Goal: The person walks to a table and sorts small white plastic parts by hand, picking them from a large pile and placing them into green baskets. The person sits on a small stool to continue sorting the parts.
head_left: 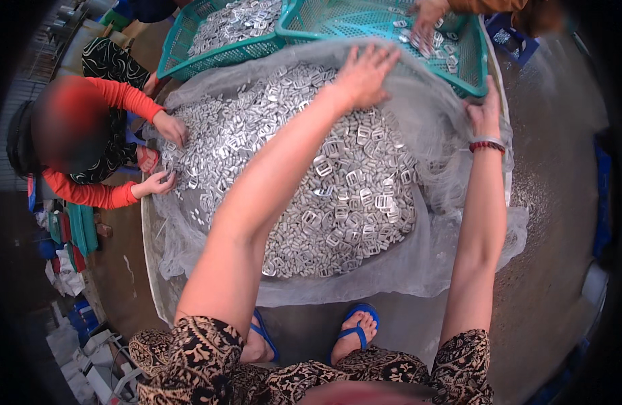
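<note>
Teal perforated basket is sitting far right, beyond both hands, its long axis running left to right. The right hand is touching its near right corner; whether it's clamping, I cannot tell. The left hand is lying spread and empty on white netting. A co-worker's hand is occupying its far side; metal slide buckles are lying nearer.

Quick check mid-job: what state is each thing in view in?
Left hand: open, fingers spread
Right hand: at the right basket's corner, grip unclear
Metal pieces: loose, heaped
Mesh sheet: spread out, crumpled at right
Left green basket: holding many metal pieces
Right green basket: partly bare, pieces toward its right end
Blue sandals: worn
</note>
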The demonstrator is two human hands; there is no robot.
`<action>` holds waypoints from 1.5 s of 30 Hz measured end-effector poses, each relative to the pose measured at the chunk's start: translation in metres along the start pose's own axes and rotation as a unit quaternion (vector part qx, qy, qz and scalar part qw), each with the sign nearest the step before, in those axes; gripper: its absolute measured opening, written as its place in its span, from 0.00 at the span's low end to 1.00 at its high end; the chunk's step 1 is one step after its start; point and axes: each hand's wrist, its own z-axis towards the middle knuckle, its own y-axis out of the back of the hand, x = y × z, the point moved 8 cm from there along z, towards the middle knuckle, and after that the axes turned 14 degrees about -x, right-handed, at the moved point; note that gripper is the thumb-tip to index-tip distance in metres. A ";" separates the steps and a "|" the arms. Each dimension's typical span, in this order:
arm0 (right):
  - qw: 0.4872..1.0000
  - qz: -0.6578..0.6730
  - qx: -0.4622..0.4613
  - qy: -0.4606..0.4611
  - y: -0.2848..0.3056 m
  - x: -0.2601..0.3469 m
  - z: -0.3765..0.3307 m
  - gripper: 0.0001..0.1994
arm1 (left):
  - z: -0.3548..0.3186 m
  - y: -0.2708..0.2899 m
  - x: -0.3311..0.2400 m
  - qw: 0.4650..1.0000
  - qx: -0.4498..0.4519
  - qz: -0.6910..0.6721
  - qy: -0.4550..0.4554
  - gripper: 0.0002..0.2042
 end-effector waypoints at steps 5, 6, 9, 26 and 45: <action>0.698 -0.291 0.147 0.638 -0.017 0.048 -0.161 0.33 | 0.036 0.051 0.023 0.999 -0.020 0.033 -0.010 0.41; 0.604 -0.298 0.284 0.682 -0.025 0.023 -0.193 0.32 | 0.029 0.055 0.018 0.999 0.007 0.041 -0.015 0.40; 0.534 -0.595 0.255 0.543 -0.021 -0.046 -0.149 0.31 | -0.022 0.034 -0.032 0.970 0.210 -0.094 -0.083 0.29; 0.655 -0.481 0.310 0.492 -0.010 -0.039 -0.133 0.20 | -0.069 -0.012 0.050 0.942 0.333 0.015 -0.046 0.21; 0.664 -0.695 0.106 0.255 -0.136 -0.149 0.152 0.36 | -0.036 -0.006 0.181 0.979 0.062 0.186 0.046 0.23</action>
